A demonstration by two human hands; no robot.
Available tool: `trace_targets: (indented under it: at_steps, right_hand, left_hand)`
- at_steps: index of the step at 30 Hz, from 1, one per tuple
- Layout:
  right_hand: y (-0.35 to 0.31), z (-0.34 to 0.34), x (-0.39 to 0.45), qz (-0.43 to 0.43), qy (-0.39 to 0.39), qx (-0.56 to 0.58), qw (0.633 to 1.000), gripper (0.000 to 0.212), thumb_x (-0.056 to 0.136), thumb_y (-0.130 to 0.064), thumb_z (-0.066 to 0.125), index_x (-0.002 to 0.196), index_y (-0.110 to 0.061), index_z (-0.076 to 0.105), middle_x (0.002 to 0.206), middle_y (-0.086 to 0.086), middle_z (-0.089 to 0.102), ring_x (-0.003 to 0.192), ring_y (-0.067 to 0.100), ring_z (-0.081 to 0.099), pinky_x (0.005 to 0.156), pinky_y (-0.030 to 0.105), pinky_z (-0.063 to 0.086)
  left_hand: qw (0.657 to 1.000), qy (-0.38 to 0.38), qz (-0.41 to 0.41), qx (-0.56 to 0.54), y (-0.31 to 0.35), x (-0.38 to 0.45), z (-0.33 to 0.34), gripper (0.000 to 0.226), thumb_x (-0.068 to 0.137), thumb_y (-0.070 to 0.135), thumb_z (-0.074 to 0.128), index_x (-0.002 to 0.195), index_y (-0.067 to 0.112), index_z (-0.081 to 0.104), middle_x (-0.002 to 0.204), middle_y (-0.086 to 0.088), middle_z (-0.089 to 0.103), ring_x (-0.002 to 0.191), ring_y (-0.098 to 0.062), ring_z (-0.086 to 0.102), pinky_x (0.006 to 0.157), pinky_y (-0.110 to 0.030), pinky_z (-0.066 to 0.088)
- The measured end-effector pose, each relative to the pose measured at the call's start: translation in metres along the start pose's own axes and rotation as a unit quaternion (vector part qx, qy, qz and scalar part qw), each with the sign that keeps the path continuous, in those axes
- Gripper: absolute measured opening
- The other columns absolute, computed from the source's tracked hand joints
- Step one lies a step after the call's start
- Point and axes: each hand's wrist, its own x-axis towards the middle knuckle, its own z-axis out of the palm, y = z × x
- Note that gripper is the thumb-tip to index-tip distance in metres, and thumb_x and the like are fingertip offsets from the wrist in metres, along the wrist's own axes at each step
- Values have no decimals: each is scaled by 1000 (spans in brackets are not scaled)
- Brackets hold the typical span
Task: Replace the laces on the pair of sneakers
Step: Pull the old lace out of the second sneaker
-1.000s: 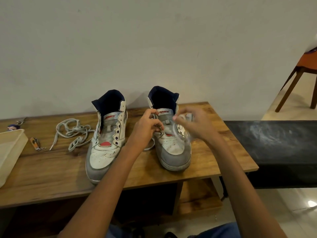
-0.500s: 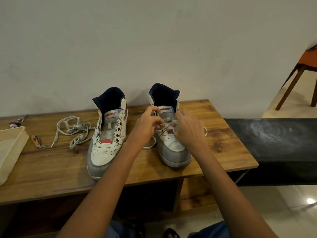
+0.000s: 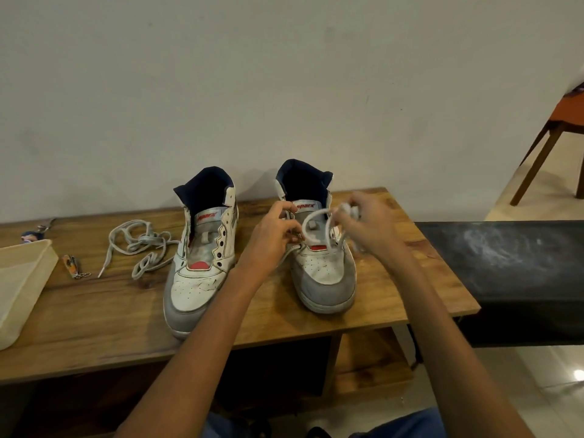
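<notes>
Wooden surface (image 3: 94, 311) against a plain wall carried both sneakers. Over the right sneaker (image 3: 322, 273), the right hand (image 3: 369, 229) pinched a looped white lace (image 3: 316, 222) in curled fingers; left hand (image 3: 271, 238) fingers curled at its eyelets. Beyond them stood the unlaced left sneaker (image 3: 199, 267), then a loose grey lace (image 3: 139, 245).

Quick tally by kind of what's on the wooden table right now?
Sneakers: 2
Laces: 2, loose grey lace and white lace held in both hands
Nail clipper: 1
Tray: 1
Keychain: 1
Total: 7
</notes>
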Motion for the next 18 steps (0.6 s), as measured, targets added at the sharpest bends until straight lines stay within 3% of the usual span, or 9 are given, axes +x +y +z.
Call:
trace_targets:
  at_steps: [3,6,10,15,18]
  right_hand:
    - [-5,24,-3,-71,-110,-209,969,25,93,-22,54,117,-17,55,106,3,63,81,12,55,65,23,43]
    - [-9,32,-7,-76,-139,-271,949,31,96,-27,49,126,-20,54,119,4,60,106,21,53,83,33,45]
    - [-8,35,-7,-75,-119,-278,950,28,94,-24,53,120,-16,56,115,6,59,106,22,52,82,34,44]
    - [-2,41,-8,-81,-44,-197,976,25,91,-21,58,114,-15,63,111,4,57,106,19,50,76,27,39]
    - [1,45,-10,-60,-38,-168,983,25,92,-20,57,115,-13,62,112,5,57,108,19,49,79,27,40]
  left_hand:
    - [1000,6,5,-9,-1,-1,-2,14,85,-4,60,95,3,66,131,-7,43,96,1,48,78,-4,44]
    - [1000,6,7,8,-1,-1,-1,14,86,-3,59,93,4,68,132,-5,43,103,-3,48,75,0,40]
    - [1000,5,-5,-10,1,0,-2,15,86,-3,58,96,5,66,131,-6,44,98,-2,44,75,4,38]
    - [1000,5,-2,-29,4,2,-6,20,86,-5,55,90,14,60,130,-10,46,98,-2,43,76,-8,43]
    - [1000,3,4,-4,4,2,-5,16,87,-3,56,97,3,67,130,-9,46,100,-4,46,77,-1,40]
